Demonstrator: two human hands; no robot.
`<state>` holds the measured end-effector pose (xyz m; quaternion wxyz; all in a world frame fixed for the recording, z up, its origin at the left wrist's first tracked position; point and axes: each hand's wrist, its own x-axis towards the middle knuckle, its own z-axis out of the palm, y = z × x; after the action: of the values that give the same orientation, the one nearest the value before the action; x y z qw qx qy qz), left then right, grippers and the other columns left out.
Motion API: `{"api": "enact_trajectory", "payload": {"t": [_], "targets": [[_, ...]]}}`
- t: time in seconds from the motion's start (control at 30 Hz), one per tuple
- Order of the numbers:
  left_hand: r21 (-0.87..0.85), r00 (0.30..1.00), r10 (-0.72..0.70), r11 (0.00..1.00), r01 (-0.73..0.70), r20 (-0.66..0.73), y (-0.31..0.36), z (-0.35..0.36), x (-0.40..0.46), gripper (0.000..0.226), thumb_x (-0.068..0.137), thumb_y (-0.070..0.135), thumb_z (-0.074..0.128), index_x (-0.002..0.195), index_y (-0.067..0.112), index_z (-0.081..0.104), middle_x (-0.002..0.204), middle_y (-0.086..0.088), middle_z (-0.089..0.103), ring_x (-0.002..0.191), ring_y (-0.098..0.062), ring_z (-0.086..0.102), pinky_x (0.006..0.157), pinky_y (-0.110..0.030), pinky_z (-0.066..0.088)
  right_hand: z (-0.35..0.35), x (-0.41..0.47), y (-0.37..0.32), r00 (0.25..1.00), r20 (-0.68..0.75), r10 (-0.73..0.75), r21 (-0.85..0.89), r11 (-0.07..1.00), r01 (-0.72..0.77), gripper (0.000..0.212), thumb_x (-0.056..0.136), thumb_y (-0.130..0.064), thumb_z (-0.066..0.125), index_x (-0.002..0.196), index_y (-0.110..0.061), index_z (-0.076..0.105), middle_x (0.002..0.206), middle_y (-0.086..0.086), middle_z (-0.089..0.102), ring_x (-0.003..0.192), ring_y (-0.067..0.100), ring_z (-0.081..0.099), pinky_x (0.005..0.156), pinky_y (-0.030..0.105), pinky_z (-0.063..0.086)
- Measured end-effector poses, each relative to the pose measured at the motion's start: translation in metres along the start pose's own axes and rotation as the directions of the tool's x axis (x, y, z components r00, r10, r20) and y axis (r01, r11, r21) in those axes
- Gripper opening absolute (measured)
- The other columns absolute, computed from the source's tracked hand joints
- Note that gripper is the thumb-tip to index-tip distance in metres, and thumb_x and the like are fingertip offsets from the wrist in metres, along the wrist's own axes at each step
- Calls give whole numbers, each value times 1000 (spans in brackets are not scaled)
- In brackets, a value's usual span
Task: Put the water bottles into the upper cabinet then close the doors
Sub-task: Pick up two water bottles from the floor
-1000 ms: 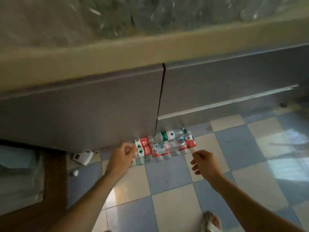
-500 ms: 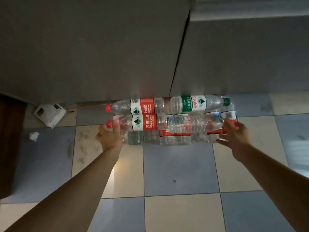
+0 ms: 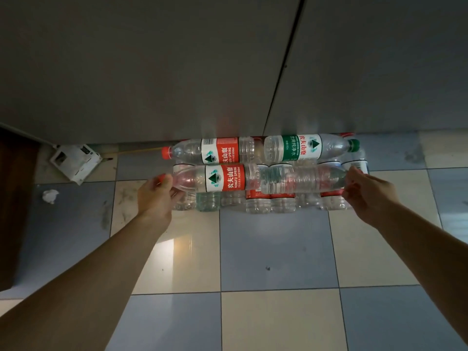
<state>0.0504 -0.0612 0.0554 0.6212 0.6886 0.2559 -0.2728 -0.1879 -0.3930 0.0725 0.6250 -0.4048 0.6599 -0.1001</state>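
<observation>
Red-label bottle [image 3: 225,178]: your left hand [image 3: 155,197] grips its cap end; your right hand [image 3: 368,192] pinches the clear bottle [image 3: 304,179] beside it, above tiled floor [image 3: 273,249], below cabinet doors [image 3: 152,72].

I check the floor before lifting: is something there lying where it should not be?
Yes. A crumpled white scrap lies loose on a blue tile at left, and a white box-like object sits tilted against the cabinet base. Dark smudges mark the tiles nearby. No spill shows around the bottles.

Bottle stack [image 3: 266,178] tight against cabinet doors [image 3: 152,72]: no passage behind. Open floor tiles [image 3: 273,249] in front of stack. White box [image 3: 76,160], crumpled paper [image 3: 50,196] left of stack.
</observation>
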Motion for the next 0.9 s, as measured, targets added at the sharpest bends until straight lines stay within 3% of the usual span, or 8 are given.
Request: {"api": "enact_trajectory", "payload": {"t": [0.17,0.23,0.33,0.43,0.53,0.63,0.7,0.9], "targets": [[55,996,47,997,-51,75,15,-22,-34,26,98,10,62,118,-6,60,121,-21,68,108,-27,70,96,-40,57,-16,-42,-10,992,74,-103,94,991,96,23,89,-12,73,105,4,68,89,14,66,78,21,66,65,25,60],[173,983,130,973,-151,128,28,-23,-57,16,96,12,66,110,5,64,115,-16,69,106,-27,71,88,-33,60,-15,-68,-21,963,127,-238,22,971,237,26,87,-8,74,109,4,66,96,17,66,81,26,66,69,32,58],[455,899,350,776,-437,264,49,-12,-95,19,91,17,73,105,25,64,106,-3,69,100,-20,68,86,-30,56,-4,-111,-37,847,261,-463,-215,828,518,18,82,-3,79,95,-11,68,90,9,68,67,21,65,58,26,56],[558,779,386,547,-624,494,57,2,-131,28,87,18,76,108,29,61,103,15,64,98,-2,60,80,-13,45,9,-148,-28,757,426,-495,-412,639,650,31,81,-10,81,94,-30,62,97,-7,65,77,13,67,54,21,57],[569,708,316,433,-700,631,47,9,-155,30,86,18,78,107,29,61,102,19,61,97,3,58,77,-6,44,10,-168,2,737,497,-459,-502,540,675,36,83,-21,81,104,-36,57,100,-18,58,87,13,64,61,25,61],[579,657,234,325,-747,716,26,10,-163,32,86,19,78,113,23,61,115,7,64,108,-13,59,91,-27,53,12,-172,32,743,499,-446,-515,537,668,37,83,-22,81,104,-36,55,101,-16,58,90,13,62,75,36,62],[566,628,230,283,-774,744,10,8,-163,33,87,18,77,116,20,61,120,3,65,110,-17,59,93,-32,53,15,-170,50,741,503,-445,-513,536,670,35,84,-21,81,107,-33,57,105,-14,57,94,15,61,79,38,61],[520,555,323,193,-832,767,-25,-2,-158,34,89,16,75,120,19,60,122,2,65,108,-15,57,89,-22,43,23,-165,84,633,506,-587,-470,428,772,35,82,-15,81,111,-20,63,107,-16,51,93,12,58,82,23,51]]}}
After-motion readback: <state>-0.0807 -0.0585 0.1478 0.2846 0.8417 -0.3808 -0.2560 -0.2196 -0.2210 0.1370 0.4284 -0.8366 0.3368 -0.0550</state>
